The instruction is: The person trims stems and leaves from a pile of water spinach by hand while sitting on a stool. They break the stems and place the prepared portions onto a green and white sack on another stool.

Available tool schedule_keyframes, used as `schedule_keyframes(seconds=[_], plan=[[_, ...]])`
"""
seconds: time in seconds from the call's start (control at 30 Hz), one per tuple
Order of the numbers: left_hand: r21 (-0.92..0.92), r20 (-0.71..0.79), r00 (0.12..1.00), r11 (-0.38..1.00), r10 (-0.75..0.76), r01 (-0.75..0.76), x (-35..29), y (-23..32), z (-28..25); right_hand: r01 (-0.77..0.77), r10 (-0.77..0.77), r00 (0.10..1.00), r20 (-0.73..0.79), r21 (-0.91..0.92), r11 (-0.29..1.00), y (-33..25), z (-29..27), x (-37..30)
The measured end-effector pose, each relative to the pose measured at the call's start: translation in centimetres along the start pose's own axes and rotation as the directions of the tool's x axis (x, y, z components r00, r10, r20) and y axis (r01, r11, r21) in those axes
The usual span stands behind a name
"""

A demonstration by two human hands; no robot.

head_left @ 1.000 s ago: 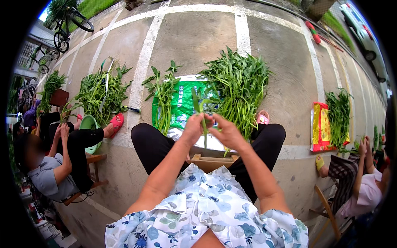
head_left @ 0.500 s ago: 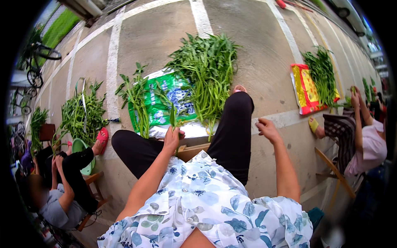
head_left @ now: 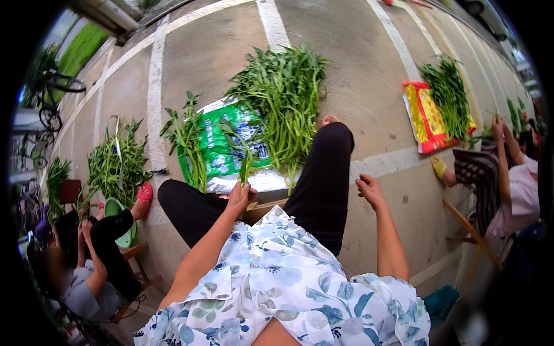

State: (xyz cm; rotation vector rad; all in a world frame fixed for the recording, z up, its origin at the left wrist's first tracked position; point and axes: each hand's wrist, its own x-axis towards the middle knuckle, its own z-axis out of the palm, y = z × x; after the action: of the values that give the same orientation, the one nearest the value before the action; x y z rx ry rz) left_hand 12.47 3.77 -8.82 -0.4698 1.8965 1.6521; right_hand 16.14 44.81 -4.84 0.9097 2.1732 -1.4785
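My left hand (head_left: 239,199) is closed around a leafy stem of water spinach (head_left: 246,167), held upright between my knees. Out to the right, past my right knee, my right hand (head_left: 369,191) hangs above the pavement with its fingers curled; nothing shows in it. In front of me a green and white plastic sack (head_left: 221,138) lies flat on the ground. A big heap of water spinach (head_left: 285,98) covers its right side, stems toward me. A smaller bunch (head_left: 189,135) rests along its left edge.
On the left a person (head_left: 95,277) sits by another pile of greens (head_left: 118,158) and a green basin (head_left: 122,224). To the right another person (head_left: 513,196) sits near greens on a red and yellow sack (head_left: 426,118). Bicycles (head_left: 51,101) stand far left.
My right hand has drawn slightly down, and its fingers are more curled. My left hand has dipped a little with the stem still in it. The view has shifted slightly.
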Motion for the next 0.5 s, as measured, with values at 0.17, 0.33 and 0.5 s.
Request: schedule_keyframes(seconds=[0.17,0.33,0.5], plan=[[-0.098,-0.110,0.994,0.995,0.001,-0.012,-0.4,0.2,-0.8,0.239,-0.235,0.968,-0.091,0.039,0.970,-6.5,0.6,0.9],[-0.107,-0.089,0.994,0.991,0.069,-0.079,0.2,-1.5,-1.2,0.451,-0.441,0.891,-0.109,0.097,0.887,-11.0,1.5,0.9],[-0.138,-0.072,0.995,0.988,0.064,-0.073,0.7,-1.0,0.3,0.513,-0.501,0.843,-0.197,0.012,0.858,-12.7,0.7,-0.7]])
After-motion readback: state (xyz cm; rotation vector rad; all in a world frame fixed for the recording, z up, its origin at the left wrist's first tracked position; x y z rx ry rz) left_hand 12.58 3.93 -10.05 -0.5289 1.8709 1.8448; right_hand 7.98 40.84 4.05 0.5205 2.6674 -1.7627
